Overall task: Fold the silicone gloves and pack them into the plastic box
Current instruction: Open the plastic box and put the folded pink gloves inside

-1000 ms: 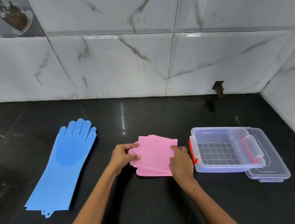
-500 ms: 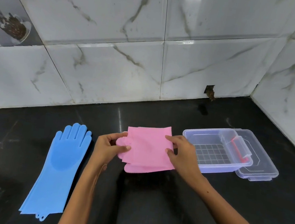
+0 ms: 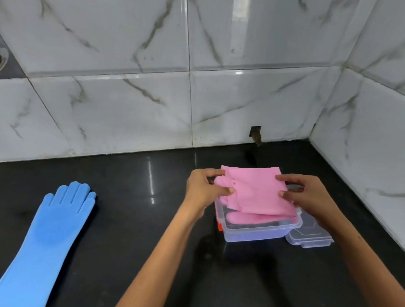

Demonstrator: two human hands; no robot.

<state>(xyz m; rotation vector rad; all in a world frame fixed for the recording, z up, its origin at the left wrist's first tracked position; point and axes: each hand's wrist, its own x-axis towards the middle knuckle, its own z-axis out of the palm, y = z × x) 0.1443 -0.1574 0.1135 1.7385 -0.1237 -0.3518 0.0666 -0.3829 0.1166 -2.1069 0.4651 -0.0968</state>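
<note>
A folded pink silicone glove bundle (image 3: 256, 192) hangs just over the clear plastic box (image 3: 258, 233), its lower folds dipping inside the rim. My left hand (image 3: 202, 187) pinches its left edge and my right hand (image 3: 308, 194) pinches its right edge. The box has a red latch on its left side and stands on the black counter at the right. A blue silicone glove (image 3: 47, 240) lies flat at the far left, fingers pointing toward the wall.
The box's clear lid (image 3: 311, 236) lies beside the box on its right. White marble-tiled walls close off the back and the right side of the black counter (image 3: 129, 220). A small hole (image 3: 256, 133) shows in the back wall tile.
Both hands have lifted the folded pink gloves off the counter and carried them right, over the box. The blue glove has not moved.
</note>
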